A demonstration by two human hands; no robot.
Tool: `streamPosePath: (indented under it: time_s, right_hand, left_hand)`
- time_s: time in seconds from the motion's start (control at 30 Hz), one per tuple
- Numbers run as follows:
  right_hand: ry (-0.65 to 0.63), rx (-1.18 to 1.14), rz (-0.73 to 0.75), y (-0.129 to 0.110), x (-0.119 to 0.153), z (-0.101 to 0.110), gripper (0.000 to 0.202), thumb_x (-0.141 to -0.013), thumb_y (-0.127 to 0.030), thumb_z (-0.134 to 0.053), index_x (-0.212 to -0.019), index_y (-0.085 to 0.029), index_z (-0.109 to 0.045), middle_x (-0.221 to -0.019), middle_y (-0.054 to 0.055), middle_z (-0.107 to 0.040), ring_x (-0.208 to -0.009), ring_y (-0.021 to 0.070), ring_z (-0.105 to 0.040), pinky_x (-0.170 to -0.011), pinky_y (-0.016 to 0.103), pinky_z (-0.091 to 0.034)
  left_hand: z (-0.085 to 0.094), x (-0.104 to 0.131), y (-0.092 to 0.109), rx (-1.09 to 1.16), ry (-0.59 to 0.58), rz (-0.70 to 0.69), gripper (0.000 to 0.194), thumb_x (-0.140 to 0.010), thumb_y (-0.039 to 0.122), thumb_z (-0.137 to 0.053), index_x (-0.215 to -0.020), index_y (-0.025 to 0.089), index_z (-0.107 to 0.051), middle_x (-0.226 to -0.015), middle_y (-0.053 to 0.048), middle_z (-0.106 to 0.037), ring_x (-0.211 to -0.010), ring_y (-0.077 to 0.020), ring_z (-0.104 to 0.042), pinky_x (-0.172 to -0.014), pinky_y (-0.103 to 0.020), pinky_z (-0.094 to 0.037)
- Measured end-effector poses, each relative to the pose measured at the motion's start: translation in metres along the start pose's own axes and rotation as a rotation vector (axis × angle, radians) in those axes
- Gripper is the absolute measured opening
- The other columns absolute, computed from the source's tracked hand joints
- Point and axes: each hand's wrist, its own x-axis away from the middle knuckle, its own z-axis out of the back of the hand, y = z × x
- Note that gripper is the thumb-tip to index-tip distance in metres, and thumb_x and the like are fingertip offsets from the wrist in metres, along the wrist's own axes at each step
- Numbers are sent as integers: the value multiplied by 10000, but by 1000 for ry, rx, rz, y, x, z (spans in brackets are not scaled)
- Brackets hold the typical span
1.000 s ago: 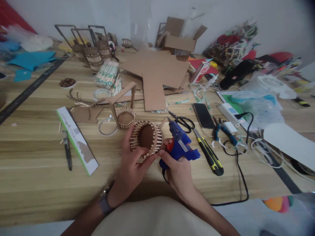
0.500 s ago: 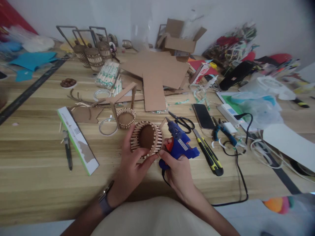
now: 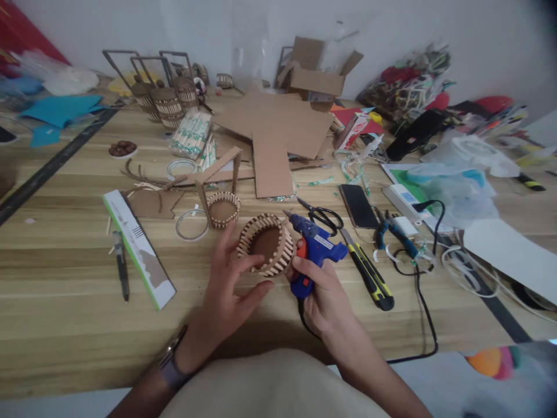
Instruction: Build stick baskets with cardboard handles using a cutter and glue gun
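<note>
A round basket of small wooden sticks (image 3: 282,247) with a brown base is tilted up above the table. My left hand (image 3: 228,290) is at its left side, fingers spread, the forefinger over the near rim. In my right hand (image 3: 324,287) is a blue glue gun (image 3: 319,244), its nozzle pointing up and left, and the thumb of that hand presses on the basket's right side. Behind the basket stands a smaller stick ring with a cardboard handle (image 3: 223,210).
Black scissors (image 3: 326,219), a yellow-black cutter (image 3: 371,276), a phone (image 3: 359,206) and blue pliers (image 3: 398,232) lie to the right. A long white box (image 3: 140,249) and a pen (image 3: 121,267) are left. Cardboard (image 3: 272,165) lies behind.
My left hand has loosened from the basket, its fingers now spread. The basket has shifted slightly right and tilted, and the glue gun has moved slightly left.
</note>
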Motion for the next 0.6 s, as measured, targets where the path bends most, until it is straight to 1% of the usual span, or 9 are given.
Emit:
streamPosePath:
  time_s: [0.07, 0.17, 0.23, 0.33, 0.43, 0.5, 0.57, 0.6]
  right_hand:
    - [-15, 5, -40, -2, -4, 4, 333, -545, -226, -876, -787, -199, -648, -697, -40, -658, -575, 109, -575, -548, 231, -512]
    - [-42, 51, -41, -1, -11, 11, 287, -594, -265, -868, -782, -201, -661, -685, -21, -681, -565, 140, -600, -532, 272, -539]
    - [-42, 81, -29, 0, -16, 16, 259, -621, -279, -862, -789, -213, -677, -684, -12, -694, -570, 164, -617, -529, 305, -559]
    - [-49, 103, -24, 3, -22, 22, 236, -648, -297, -858, -805, -232, -694, -706, -2, -713, -615, 202, -653, -546, 349, -582]
    - [-68, 107, -27, 6, -25, 26, 235, -673, -326, -854, -828, -239, -700, -729, 5, -722, -655, 220, -677, -558, 361, -589]
    - [-76, 114, -22, 6, -26, 27, 233, -683, -339, -850, -834, -240, -704, -727, 7, -724, -650, 220, -679, -556, 362, -591]
    - [-77, 137, 12, 6, -26, 26, 227, -676, -332, -852, -824, -238, -708, -720, 9, -724, -642, 220, -680, -559, 366, -595]
    - [-68, 154, 65, 6, -26, 25, 223, -666, -319, -855, -812, -233, -710, -714, 13, -725, -636, 223, -681, -557, 368, -596]
  left_hand:
    - [-1, 1, -2, 21, -19, 6, 497, -870, 228, -737, -1323, 302, -545, -1652, -116, -258, -1504, -332, -337, -1122, -519, -473]
    - [-4, 2, -3, 56, -8, 49, 562, -889, 197, -707, -1393, 314, -488, -1621, -133, -317, -1491, -321, -364, -1128, -523, -468]
    - [-6, 3, -4, 71, 9, 66, 565, -893, 184, -700, -1400, 307, -482, -1594, -141, -363, -1472, -319, -394, -1123, -527, -471]
    - [-8, 3, -5, 91, 2, 77, 557, -903, 196, -693, -1409, 293, -482, -1547, -146, -436, -1438, -314, -444, -1107, -516, -487]
    - [-9, 2, -7, 89, -2, 73, 542, -915, 227, -686, -1414, 291, -485, -1495, -139, -496, -1405, -304, -483, -1106, -508, -486]
    - [-8, 1, -6, 43, 11, 42, 539, -902, 242, -708, -1397, 301, -503, -1454, -124, -529, -1370, -295, -513, -1098, -499, -490]
    - [-5, -1, -5, -39, 32, 5, 525, -867, 262, -755, -1345, 312, -544, -1464, -115, -511, -1345, -298, -523, -1086, -500, -494]
    - [-4, -1, -4, -76, 43, -15, 509, -846, 278, -779, -1307, 314, -567, -1494, -113, -476, -1350, -310, -510, -1085, -510, -493]
